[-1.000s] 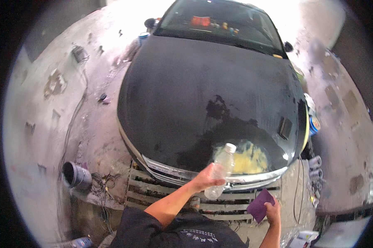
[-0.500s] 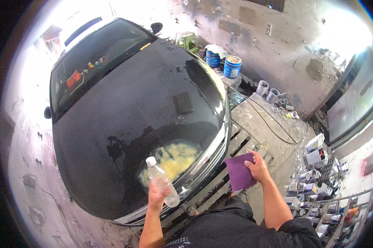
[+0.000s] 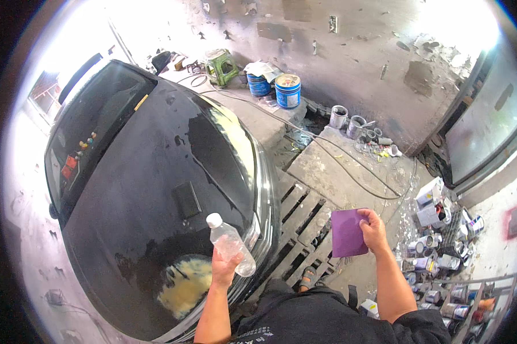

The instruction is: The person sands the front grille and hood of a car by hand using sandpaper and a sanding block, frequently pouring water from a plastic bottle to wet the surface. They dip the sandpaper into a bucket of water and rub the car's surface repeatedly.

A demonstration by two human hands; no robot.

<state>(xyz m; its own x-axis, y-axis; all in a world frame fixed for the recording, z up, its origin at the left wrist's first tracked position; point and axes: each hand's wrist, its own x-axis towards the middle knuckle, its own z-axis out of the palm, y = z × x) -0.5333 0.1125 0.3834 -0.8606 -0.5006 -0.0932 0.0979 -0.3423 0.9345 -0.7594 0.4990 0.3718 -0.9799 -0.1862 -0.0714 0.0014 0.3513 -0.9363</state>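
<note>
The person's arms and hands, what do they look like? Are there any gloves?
The left hand and right hand are bare, with no gloves showing. Both forearms are bare too. The right sleeve is short, loose and black, like the T-shirt.

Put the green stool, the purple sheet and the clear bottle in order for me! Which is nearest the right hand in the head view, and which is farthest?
1. Purple sheet: in the right hand.
2. Clear bottle: to the left, in the left hand.
3. Green stool: far off, toward the picture's upper left.
</note>
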